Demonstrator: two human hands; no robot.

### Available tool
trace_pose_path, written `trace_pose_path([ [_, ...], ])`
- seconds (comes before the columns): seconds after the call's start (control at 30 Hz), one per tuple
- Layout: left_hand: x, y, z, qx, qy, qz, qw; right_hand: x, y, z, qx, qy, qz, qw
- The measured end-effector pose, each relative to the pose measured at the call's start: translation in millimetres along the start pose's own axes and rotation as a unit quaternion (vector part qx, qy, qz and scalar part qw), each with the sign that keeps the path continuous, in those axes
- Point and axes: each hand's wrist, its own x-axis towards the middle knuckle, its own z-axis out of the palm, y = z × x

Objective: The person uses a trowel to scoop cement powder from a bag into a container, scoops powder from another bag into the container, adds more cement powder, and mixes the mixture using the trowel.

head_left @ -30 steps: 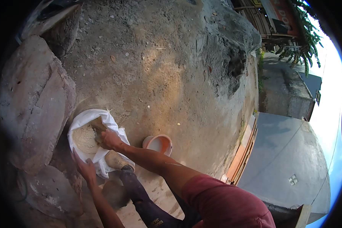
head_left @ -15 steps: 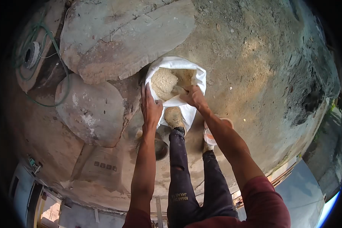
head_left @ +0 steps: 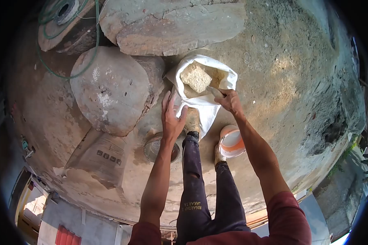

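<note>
A white woven sack (head_left: 208, 104) stands with its mouth rolled open, with pale, grainy powder inside. My right hand (head_left: 230, 101) grips the handle of a scoop (head_left: 215, 92) at the sack's right rim. The scoop carries a heaped pale lump (head_left: 196, 77) over the opening, and the load hides its blade. My left hand (head_left: 173, 118) is open beside the sack's lower left side, its fingers spread. Whether its fingertips touch the cloth I cannot tell. Below the sack, my foot (head_left: 193, 121) is close against its front.
A white and orange bucket (head_left: 232, 143) stands by my other foot. A dark round pan (head_left: 151, 149) sits partly behind my left forearm. Large stone slabs (head_left: 110, 87) lie to the left and behind. A flattened paper bag (head_left: 106, 157) and a green hose (head_left: 97, 36) are further left.
My left hand has let go of the sack's rim and moved down beside it. My right hand has drawn the scoop's handle up into view, with the heaped lump on it.
</note>
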Motion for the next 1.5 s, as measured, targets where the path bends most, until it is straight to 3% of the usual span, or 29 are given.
trace_pose_path([
  [0.13, -80.1, -0.8, -8.1, -0.024, 0.039, -0.056, 0.997, -12.2, -9.0, -17.2, 0.015, -0.005, -0.001, 1.0],
  [0.2, -126.7, -2.7, -8.9, -0.076, 0.03, -0.177, 0.981, -20.5, -17.4, -24.8, 0.006, -0.006, -0.002, 1.0],
  [0.3, -200.2, -9.1, -4.5, -0.105, 0.041, -0.23, 0.967, -30.3, -22.8, -34.1, 0.03, -0.034, 0.018, 0.999],
  [0.5, -312.0, 15.6, 15.2, -0.109, 0.072, -0.299, 0.945, -54.5, -35.7, -48.5, 0.037, -0.014, -0.027, 0.999],
  [0.7, -375.4, 50.3, 54.0, -0.206, 0.097, -0.309, 0.923, -79.8, -57.4, -65.0, 0.016, -0.024, -0.047, 0.998],
  [0.77, -391.1, 61.6, 68.9, -0.088, 0.1, -0.248, 0.959, -90.0, -64.9, -66.3, 0.01, -0.018, -0.079, 0.997],
  [0.9, -416.9, 80.4, 89.2, -0.037, 0.078, -0.187, 0.979, -115.5, -83.9, -60.3, -0.045, -0.035, -0.115, 0.992],
  [0.93, -419.3, 86.2, 89.5, -0.037, 0.031, -0.231, 0.972, -127.7, -93.7, -57.4, -0.045, -0.048, -0.111, 0.992],
  [1.1, -432.0, 103.9, 100.1, 0.084, -0.022, -0.256, 0.963, -157.0, -91.4, -15.2, -0.053, -0.115, -0.14, 0.982],
  [1.23, -430.4, 99.7, 122.4, 0.098, 0.045, -0.295, 0.949, -181.6, -86.1, 33.9, -0.098, -0.175, -0.155, 0.967],
  [1.33, -430.7, 98.2, 133.0, 0.06, 0.045, -0.311, 0.947, -195.1, -65.7, 79.6, -0.047, -0.237, -0.17, 0.955],
  [1.43, -427.6, 101.2, 140.9, 0.048, 0.045, -0.336, 0.94, -204.5, -52.1, 124.9, -0.082, -0.281, -0.091, 0.952],
  [1.5, -425.3, 103.0, 145.6, 0.048, 0.058, -0.351, 0.933, -212.3, -44.5, 154.2, -0.098, -0.296, -0.102, 0.945],
])
